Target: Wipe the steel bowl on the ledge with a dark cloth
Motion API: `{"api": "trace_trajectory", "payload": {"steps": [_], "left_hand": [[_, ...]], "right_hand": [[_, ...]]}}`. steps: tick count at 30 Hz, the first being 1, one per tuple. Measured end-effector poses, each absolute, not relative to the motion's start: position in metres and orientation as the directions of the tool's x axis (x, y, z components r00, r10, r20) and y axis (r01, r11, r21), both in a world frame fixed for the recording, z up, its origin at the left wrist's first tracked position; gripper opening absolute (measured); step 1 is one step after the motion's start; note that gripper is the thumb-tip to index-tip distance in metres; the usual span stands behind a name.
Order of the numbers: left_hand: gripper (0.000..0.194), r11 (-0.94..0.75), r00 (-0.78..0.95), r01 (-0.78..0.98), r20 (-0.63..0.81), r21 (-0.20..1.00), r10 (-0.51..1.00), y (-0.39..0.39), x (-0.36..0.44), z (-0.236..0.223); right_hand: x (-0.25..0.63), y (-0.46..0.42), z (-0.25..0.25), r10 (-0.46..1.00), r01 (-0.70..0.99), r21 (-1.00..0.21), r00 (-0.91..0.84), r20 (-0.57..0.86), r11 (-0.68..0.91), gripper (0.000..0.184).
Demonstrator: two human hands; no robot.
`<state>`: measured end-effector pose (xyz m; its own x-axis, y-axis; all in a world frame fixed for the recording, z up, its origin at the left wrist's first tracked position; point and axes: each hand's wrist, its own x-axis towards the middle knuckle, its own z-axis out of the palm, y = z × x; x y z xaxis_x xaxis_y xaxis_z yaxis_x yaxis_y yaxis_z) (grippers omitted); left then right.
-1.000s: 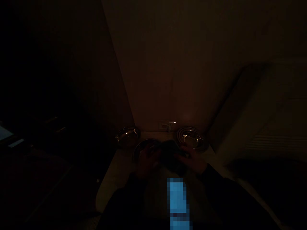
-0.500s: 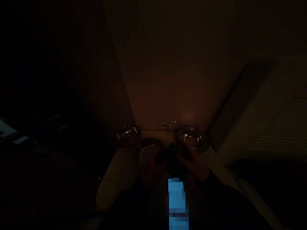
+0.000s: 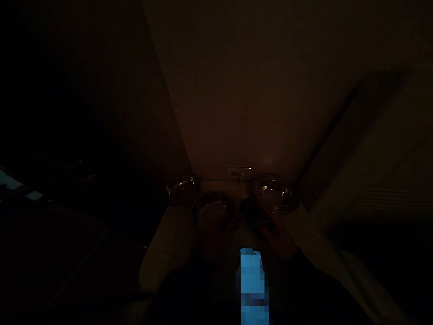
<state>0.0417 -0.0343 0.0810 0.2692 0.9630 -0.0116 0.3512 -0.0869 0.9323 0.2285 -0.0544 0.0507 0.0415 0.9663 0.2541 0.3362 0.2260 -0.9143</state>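
Note:
The scene is very dark. My left hand (image 3: 212, 225) rests over a round metal plate (image 3: 199, 205) on a pale counter; its fingers look curled on the plate's near rim, though detail is lost. My right hand (image 3: 277, 234) is closed on a dark crumpled thing, perhaps a cloth (image 3: 253, 212), held just right of that plate and in front of a second metal plate (image 3: 274, 194). A third metal plate (image 3: 181, 187) lies at the back left.
The pale counter (image 3: 165, 243) ends at a wall with a small socket plate (image 3: 237, 172). A large pale slanted surface (image 3: 372, 171) rises on the right. A glowing blue blurred rectangle (image 3: 253, 284) sits at my chest. Dark floor lies left.
The dark cloth has shifted right, off the middle plate, with my right hand. My left hand now lies over the plate. The picture has grown dimmer.

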Motion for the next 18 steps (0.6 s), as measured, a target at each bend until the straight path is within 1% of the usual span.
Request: {"api": "trace_trajectory", "payload": {"steps": [1, 2, 4, 6, 9, 13, 18], "left_hand": [[0.036, -0.165, 0.246, 0.433, 0.059, 0.886, 0.967, -0.032, 0.033, 0.075], [0.037, -0.241, 0.251, 0.529, 0.122, 0.814, 0.96, -0.03, 0.024, 0.068], [0.037, -0.376, 0.372, 0.668, 0.149, 0.643, 0.916, -0.026, 0.008, 0.051], [0.035, -0.464, 0.446, 0.732, 0.164, 0.499, 0.88, -0.024, -0.004, 0.034], [0.035, -0.572, 0.547, 0.746, 0.176, 0.34, 0.818, -0.025, -0.013, 0.016], [0.03, -0.666, 0.632, 0.712, 0.21, 0.222, 0.746, -0.026, -0.016, 0.005], [0.029, -0.752, 0.702, 0.637, 0.276, 0.169, 0.657, -0.023, -0.022, -0.009]], "right_hand": [[0.232, -0.053, 0.048, 0.967, 0.331, -0.921, 0.079, 0.241, 0.203, 0.054], [0.236, -0.053, 0.045, 0.967, 0.326, -0.927, 0.105, 0.232, 0.187, 0.054], [0.244, -0.053, 0.04, 0.965, 0.312, -0.935, 0.14, 0.22, 0.168, 0.053], [0.25, -0.054, 0.035, 0.964, 0.304, -0.94, 0.158, 0.212, 0.157, 0.053], [0.257, -0.057, 0.029, 0.967, 0.3, -0.946, 0.178, 0.184, 0.124, 0.052], [0.262, -0.06, 0.022, 0.97, 0.308, -0.947, 0.186, 0.154, 0.091, 0.051], [0.266, -0.063, 0.013, 0.976, 0.325, -0.945, 0.195, 0.097, 0.029, 0.053]]}}
